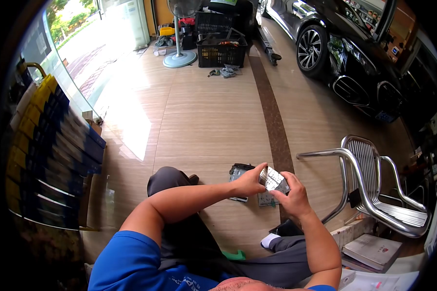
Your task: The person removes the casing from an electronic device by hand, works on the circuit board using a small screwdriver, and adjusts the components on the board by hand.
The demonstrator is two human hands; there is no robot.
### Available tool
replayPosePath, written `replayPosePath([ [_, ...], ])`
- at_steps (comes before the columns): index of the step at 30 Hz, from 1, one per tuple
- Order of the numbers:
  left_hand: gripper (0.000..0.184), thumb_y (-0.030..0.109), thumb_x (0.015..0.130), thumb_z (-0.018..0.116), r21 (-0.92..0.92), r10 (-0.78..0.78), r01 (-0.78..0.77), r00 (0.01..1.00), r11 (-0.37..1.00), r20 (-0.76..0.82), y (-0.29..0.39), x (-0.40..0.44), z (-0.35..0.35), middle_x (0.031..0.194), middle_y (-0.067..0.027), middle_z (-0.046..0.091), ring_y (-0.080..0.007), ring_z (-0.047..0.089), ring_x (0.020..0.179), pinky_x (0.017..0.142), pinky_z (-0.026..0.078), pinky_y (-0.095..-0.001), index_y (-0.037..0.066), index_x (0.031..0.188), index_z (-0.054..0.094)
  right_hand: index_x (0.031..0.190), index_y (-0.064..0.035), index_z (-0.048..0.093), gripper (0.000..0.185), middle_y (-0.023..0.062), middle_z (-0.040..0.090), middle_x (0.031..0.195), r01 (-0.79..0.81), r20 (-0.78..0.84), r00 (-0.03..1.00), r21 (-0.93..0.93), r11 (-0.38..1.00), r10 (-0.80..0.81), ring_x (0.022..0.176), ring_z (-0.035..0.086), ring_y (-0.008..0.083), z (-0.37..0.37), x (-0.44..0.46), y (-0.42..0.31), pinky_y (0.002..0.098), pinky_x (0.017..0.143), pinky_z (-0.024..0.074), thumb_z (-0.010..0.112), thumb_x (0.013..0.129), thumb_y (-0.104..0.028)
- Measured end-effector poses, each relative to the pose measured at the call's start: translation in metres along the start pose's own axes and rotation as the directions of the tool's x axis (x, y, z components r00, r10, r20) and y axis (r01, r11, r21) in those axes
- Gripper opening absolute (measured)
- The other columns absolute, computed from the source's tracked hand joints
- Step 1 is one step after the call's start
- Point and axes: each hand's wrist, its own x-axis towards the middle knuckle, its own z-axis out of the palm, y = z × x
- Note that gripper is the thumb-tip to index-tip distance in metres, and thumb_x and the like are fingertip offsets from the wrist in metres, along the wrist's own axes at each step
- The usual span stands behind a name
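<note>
A small silvery metal box with holes in its faces (pixel 275 180) is held up between my two hands. My left hand (pixel 251 181) grips its left edge with thumb and fingers. Around its right side my right hand (pixel 294 195) is closed, thumb at the lower edge. On the floor below lies a dark-framed unit (pixel 239 170), partly hidden by my left hand. Beside it is a flat grey metal plate (pixel 267 199), partly covered by my hands and the box.
A chrome chair (pixel 369 179) stands at the right, near books (pixel 372 251). A black car (pixel 349 58) is at the upper right. Black crates (pixel 221 52) and a fan (pixel 179 58) stand at the back. A blue and yellow rack (pixel 53 150) fills the left.
</note>
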Motion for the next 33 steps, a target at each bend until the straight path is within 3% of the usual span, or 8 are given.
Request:
replayPosePath([
  [5,0.085,0.013,0.077,0.071,0.005,0.033,-0.033,0.999,0.999,0.006,0.005,-0.003,-0.003,0.126,-0.0270,0.056,-0.0325,0.057,0.116,0.096,0.046,-0.0359,-0.003,0.147,0.027,0.114,0.0014,0.060,0.049,0.0181,0.064,0.113,0.008,-0.030,1.000,0.044,0.999,-0.007,0.105,0.063,0.0318,-0.006,0.002,-0.002,0.0365,0.091,0.0495,0.081,0.073,-0.014],
  [10,0.087,0.008,0.078,0.069,-0.122,0.072,-0.063,0.995,0.991,0.068,0.010,-0.005,-0.005,0.125,-0.0229,0.057,-0.0257,0.057,0.111,0.095,0.047,-0.0331,-0.001,0.150,0.022,0.107,0.0017,0.064,0.036,0.0175,0.066,0.111,0.012,-0.072,0.997,0.130,0.991,-0.002,0.103,0.065,0.0294,-0.010,0.003,-0.002,0.0343,0.091,0.0496,0.079,0.076,-0.011],
  [13,0.088,0.005,0.079,0.068,-0.187,0.076,-0.054,0.991,0.981,0.112,0.013,-0.006,-0.006,0.124,-0.0211,0.056,-0.0234,0.057,0.110,0.094,0.047,-0.0321,-0.001,0.152,0.019,0.100,0.0005,0.066,0.027,0.0172,0.067,0.105,0.046,-0.144,0.989,0.145,0.988,-0.025,0.096,0.066,0.0325,-0.009,0.003,-0.002,0.0365,0.084,0.0519,0.077,0.077,-0.009],
  [24,0.090,0.004,0.078,0.068,-0.124,0.073,-0.059,0.991,0.991,0.109,0.016,-0.007,-0.004,0.119,-0.0220,0.058,-0.0243,0.058,0.105,0.089,0.047,-0.0327,0.000,0.152,0.017,0.087,0.0004,0.065,0.008,0.0164,0.069,0.098,0.000,-0.197,0.979,0.219,0.976,0.044,0.088,0.068,0.0298,-0.012,0.002,-0.001,0.0346,0.077,0.0525,0.071,0.081,-0.001],
  [28,0.092,0.003,0.076,0.067,-0.014,0.089,-0.088,0.990,0.996,0.108,0.015,-0.007,-0.004,0.112,-0.0236,0.060,-0.0278,0.060,0.100,0.085,0.049,-0.0345,0.002,0.153,0.015,0.090,0.0004,0.066,0.012,0.0172,0.068,0.103,-0.025,-0.146,0.988,0.205,0.979,0.056,0.093,0.067,0.0313,-0.016,0.002,0.001,0.0362,0.081,0.0520,0.072,0.081,-0.005],
  [30,0.094,0.002,0.076,0.067,0.008,0.096,-0.098,0.986,0.995,0.140,0.016,-0.008,-0.006,0.111,-0.0238,0.061,-0.0293,0.061,0.099,0.084,0.049,-0.0355,0.003,0.153,0.014,0.103,0.0004,0.066,0.030,0.0197,0.063,0.117,-0.007,-0.022,1.000,0.067,0.998,0.008,0.107,0.062,0.0336,-0.017,0.001,0.003,0.0386,0.091,0.0495,0.077,0.079,-0.014],
  [31,0.095,0.002,0.076,0.068,0.031,0.103,-0.110,0.980,0.994,0.171,0.018,-0.009,-0.007,0.110,-0.0239,0.061,-0.0308,0.061,0.097,0.084,0.049,-0.0365,0.004,0.153,0.013,0.103,0.0004,0.066,0.030,0.0197,0.063,0.117,-0.007,-0.022,1.000,0.067,0.998,0.009,0.107,0.062,0.0336,-0.017,0.001,0.002,0.0386,0.091,0.0495,0.077,0.079,-0.014],
  [33,0.096,0.002,0.075,0.068,0.027,0.119,-0.126,0.975,0.992,0.189,0.020,-0.011,-0.007,0.111,-0.0244,0.061,-0.0315,0.062,0.097,0.083,0.050,-0.0376,0.005,0.154,0.012,0.119,0.0008,0.060,0.055,0.0219,0.055,0.131,0.023,0.108,0.994,-0.019,1.000,-0.021,0.120,0.055,0.0350,-0.018,0.000,-0.001,0.0403,0.101,0.0445,0.082,0.075,-0.023],
])
